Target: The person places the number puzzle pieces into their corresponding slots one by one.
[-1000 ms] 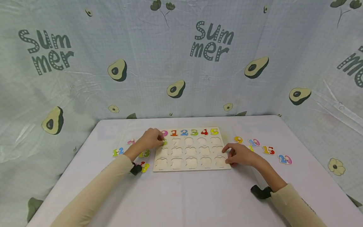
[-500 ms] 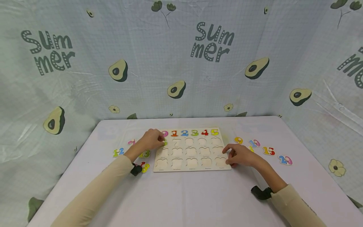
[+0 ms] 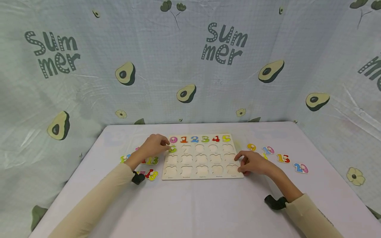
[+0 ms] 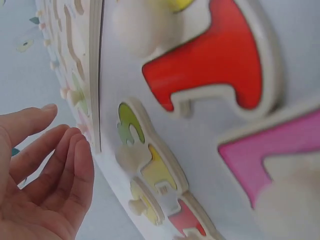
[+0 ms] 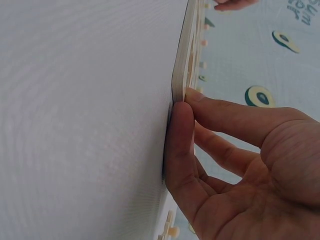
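Observation:
The wooden number puzzle board (image 3: 194, 165) lies flat on the table, its top row filled with coloured digits 0 to 5. A green digit piece (image 3: 172, 149), apparently a 6, sits at the left of the second row. Just left of it is my left hand (image 3: 153, 146); in the left wrist view its fingers (image 4: 75, 170) are loosely bent, thumb apart, with nothing between them. My right hand (image 3: 253, 162) pinches the board's right edge near the front corner, thumb above and index finger along the side in the right wrist view.
Left of the board lie several number pieces, including a 13 (image 3: 152, 160) and an 18 (image 3: 151, 175), partly behind the left arm. To the right are a 9 (image 3: 251, 146), 10 (image 3: 268, 150), 15 (image 3: 283, 158) and 20 (image 3: 301, 168). A printed curtain (image 3: 148, 99) hangs behind the table.
My left hand has let go of the green digit piece and moved slightly left, leaving it in the board. The right hand keeps its hold on the board's edge.

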`<control>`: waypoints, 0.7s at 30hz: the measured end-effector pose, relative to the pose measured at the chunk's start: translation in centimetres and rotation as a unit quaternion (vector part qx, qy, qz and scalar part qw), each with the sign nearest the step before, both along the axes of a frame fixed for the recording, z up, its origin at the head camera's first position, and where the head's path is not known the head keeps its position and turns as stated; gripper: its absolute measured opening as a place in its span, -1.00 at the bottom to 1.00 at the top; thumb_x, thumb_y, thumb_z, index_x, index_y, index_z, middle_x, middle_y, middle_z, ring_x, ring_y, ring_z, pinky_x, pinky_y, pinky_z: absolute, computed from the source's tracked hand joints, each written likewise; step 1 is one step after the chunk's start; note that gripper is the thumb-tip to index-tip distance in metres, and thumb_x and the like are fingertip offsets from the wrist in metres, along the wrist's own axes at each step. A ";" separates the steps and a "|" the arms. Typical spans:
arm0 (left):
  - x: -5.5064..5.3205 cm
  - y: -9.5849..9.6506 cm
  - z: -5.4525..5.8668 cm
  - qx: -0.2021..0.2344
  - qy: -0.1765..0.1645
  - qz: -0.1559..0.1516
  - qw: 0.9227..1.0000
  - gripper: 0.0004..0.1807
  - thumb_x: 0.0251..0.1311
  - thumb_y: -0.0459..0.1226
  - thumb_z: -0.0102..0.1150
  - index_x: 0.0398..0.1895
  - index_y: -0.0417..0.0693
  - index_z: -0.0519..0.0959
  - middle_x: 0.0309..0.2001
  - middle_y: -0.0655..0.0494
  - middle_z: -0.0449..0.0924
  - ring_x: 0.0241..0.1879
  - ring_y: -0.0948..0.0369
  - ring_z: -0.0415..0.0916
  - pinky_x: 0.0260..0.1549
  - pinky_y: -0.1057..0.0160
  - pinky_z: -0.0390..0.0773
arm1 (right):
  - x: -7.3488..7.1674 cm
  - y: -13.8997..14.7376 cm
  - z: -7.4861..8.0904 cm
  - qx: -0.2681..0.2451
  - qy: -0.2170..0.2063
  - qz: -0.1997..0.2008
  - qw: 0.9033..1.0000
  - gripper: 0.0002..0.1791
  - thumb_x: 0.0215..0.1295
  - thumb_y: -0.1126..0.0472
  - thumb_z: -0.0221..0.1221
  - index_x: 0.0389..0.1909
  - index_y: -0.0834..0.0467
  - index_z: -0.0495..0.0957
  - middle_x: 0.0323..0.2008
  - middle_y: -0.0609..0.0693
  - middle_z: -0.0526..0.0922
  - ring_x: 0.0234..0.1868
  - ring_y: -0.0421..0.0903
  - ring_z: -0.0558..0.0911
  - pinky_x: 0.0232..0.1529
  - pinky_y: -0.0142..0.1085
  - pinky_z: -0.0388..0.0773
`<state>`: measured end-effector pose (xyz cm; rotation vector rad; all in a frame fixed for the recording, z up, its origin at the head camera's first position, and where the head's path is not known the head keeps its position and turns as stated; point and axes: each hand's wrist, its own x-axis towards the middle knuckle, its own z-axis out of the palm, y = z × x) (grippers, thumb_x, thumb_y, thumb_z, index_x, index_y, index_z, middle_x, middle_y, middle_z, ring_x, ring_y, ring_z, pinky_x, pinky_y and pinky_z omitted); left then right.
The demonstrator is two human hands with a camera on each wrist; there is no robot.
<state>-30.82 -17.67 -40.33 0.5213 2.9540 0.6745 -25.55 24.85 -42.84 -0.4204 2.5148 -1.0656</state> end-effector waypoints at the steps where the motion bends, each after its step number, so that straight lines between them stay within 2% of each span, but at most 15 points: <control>1: 0.1 -0.2 0.1 0.003 0.002 0.004 1.000 -0.77 0.33 -0.20 0.32 -0.11 -0.18 0.75 -0.25 0.03 0.75 -0.28 0.19 0.55 -0.21 0.20 0.53 | 0.0 0.0 0.0 0.001 0.000 -0.001 1.000 -0.58 0.28 0.29 0.36 0.12 0.28 0.52 -0.44 0.04 0.57 -0.47 -0.10 0.63 -0.32 -0.25 0.62; 7: 0.4 -1.7 0.3 0.022 0.018 0.025 0.999 -0.81 0.36 -0.19 0.29 -0.15 -0.13 0.74 -0.25 0.03 0.75 -0.26 0.16 0.58 -0.17 0.18 0.56 | -0.1 0.0 -0.1 0.003 -0.001 -0.002 1.000 -0.57 0.28 0.29 0.36 0.12 0.28 0.52 -0.44 0.04 0.57 -0.47 -0.10 0.62 -0.31 -0.25 0.62; 16: 0.9 -4.6 0.5 0.043 0.030 0.056 0.997 -0.80 0.37 -0.20 0.29 -0.14 -0.16 0.73 -0.20 -0.04 0.75 -0.22 0.10 0.62 -0.12 0.09 0.62 | -0.1 0.0 -0.2 -0.004 -0.001 0.002 1.000 -0.57 0.27 0.29 0.36 0.12 0.29 0.52 -0.46 0.04 0.57 -0.48 -0.09 0.63 -0.33 -0.25 0.62; 21: 0.6 -6.2 0.0 0.049 0.033 0.077 0.995 -0.78 0.38 -0.19 0.28 -0.11 -0.17 0.72 -0.19 -0.06 0.75 -0.32 0.13 0.62 -0.26 0.19 0.62 | 0.0 0.0 -0.2 -0.004 0.000 0.001 1.000 -0.57 0.27 0.29 0.36 0.12 0.29 0.52 -0.45 0.04 0.57 -0.47 -0.10 0.63 -0.33 -0.25 0.62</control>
